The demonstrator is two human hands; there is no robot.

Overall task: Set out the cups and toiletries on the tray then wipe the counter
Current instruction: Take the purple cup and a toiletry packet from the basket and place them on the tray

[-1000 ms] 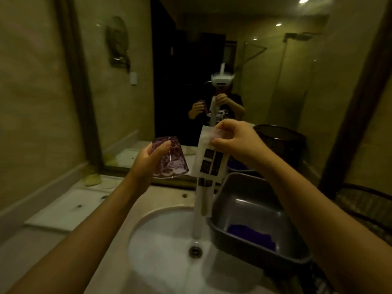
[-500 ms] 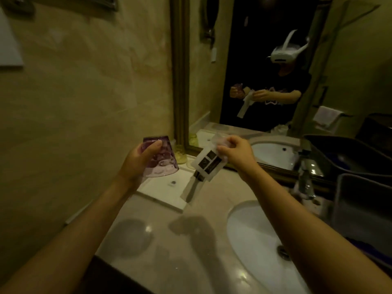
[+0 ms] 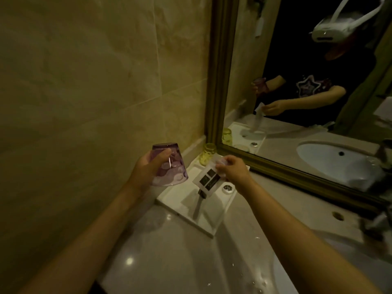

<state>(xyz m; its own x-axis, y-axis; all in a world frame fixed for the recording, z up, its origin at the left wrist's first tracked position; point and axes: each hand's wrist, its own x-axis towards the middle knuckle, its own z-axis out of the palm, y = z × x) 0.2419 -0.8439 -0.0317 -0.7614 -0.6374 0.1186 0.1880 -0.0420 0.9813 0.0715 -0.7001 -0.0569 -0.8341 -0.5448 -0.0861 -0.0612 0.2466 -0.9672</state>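
My left hand grips a purple glass cup, held upside down above the left edge of a white tray. The tray lies on the counter against the tiled wall. My right hand pinches the top of a white toiletry packet with dark squares printed on it; the packet hangs down over the middle of the tray. A yellow glass cup stands upside down at the tray's far corner, next to the mirror frame. A small round cap sits near the tray's right edge.
The beige stone counter is wet and shiny. A white sink basin lies at the lower right, with a faucet blurred at the right edge. A gold-framed mirror rises behind the tray and reflects a person.
My view has swung left from the sink to the tray. Both hands have moved down and closer to the tray, still holding the purple cup and the packet.
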